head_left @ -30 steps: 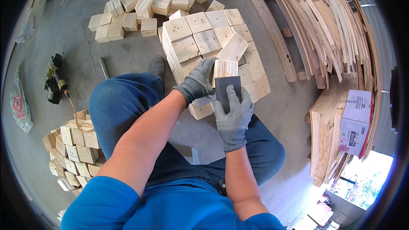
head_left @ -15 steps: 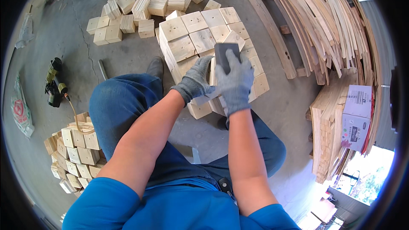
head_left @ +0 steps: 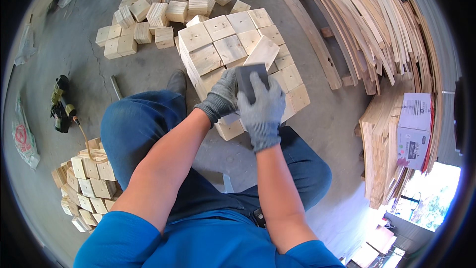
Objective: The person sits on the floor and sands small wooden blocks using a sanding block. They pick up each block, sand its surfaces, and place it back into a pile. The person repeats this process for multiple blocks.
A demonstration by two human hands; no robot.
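Observation:
My right hand [head_left: 263, 111], in a grey knit glove, is closed on a dark grey sanding block [head_left: 245, 73], fingers spread along its top. The sanding block lies over a pale wooden block [head_left: 263, 52] that sits tilted above a stack of wooden blocks [head_left: 204, 59]. Also gloved, my left hand [head_left: 223, 94] grips the near end of that pale wooden block from the left side. Its fingertips and the block's near part are mostly hidden behind the sanding block and my right hand.
Loose wooden blocks [head_left: 156, 15] lie on the concrete floor at the far left. A second block pile [head_left: 89, 183] stands by my left knee, near a black and green power tool [head_left: 60, 101] with a hose. Long wooden strips [head_left: 362, 25] and a carton [head_left: 414, 131] line the right.
Both hands have shifted slightly left in the picture. The sanding block has slid nearer to me along the wooden block, so more of the wooden block's far end shows.

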